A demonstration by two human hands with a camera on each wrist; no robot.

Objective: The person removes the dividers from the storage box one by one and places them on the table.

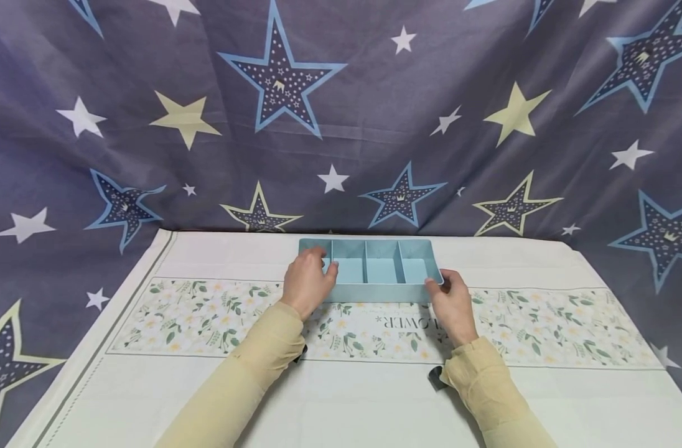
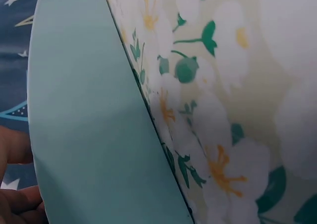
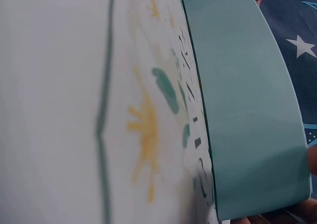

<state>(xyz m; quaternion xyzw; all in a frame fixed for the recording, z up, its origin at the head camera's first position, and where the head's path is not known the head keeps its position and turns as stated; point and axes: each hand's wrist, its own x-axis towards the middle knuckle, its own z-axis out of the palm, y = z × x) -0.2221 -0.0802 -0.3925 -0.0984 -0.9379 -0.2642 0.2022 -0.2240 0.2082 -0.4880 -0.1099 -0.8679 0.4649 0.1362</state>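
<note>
A light blue divided storage box (image 1: 374, 292) stands on the table near its back edge, its open compartments in a row. My left hand (image 1: 308, 280) is at the box's left end, with thumb and fingers bent over the front rim and the leftmost compartment. Fingers (image 2: 20, 204) of that hand meet the rim in the left wrist view. At the front right corner my right hand (image 1: 454, 305) grips the box, thumb on the rim and fingers round the right side. Part of those fingers is hidden behind the wall (image 3: 252, 110) in the right wrist view.
Beneath the box a flower-print runner (image 1: 206, 317) crosses the white tablecloth (image 1: 363, 404). A dark star-patterned curtain (image 1: 346, 143) hangs right behind the table's back edge. Dark straps (image 1: 437, 378) show at the cuffs of both sleeves.
</note>
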